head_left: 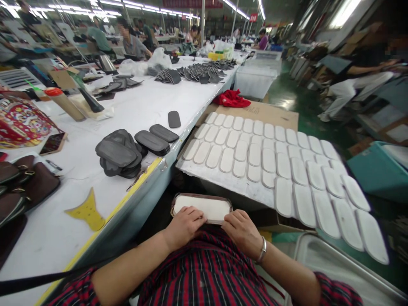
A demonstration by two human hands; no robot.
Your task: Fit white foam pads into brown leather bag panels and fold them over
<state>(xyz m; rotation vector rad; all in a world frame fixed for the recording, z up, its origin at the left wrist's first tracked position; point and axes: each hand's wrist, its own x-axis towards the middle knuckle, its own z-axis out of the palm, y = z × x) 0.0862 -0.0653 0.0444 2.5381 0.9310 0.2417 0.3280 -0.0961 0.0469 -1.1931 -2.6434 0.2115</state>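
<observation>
In front of my waist lies a brown-edged piece with a long white oval panel (204, 207) facing up; its lower part is hidden. My left hand (188, 221) bends its fingers over the near edge, left of the middle. At the right end, my right hand (240, 227) has its fingers closed on the rim. To the right, rows of white oval panels (255, 153) cover a low board. On the table at left are a loose heap of dark grey oval panels (117, 153), two neater stacks (153, 142) and a single small one (174, 119).
A yellow template (87, 211) lies by the table's yellow-taped edge, near brown leather bags (28, 182). Red cloth (232, 98) sits beyond the board, before clear plastic bins (255, 78). A teal bin (379, 170) stands at right. Several people work in the background.
</observation>
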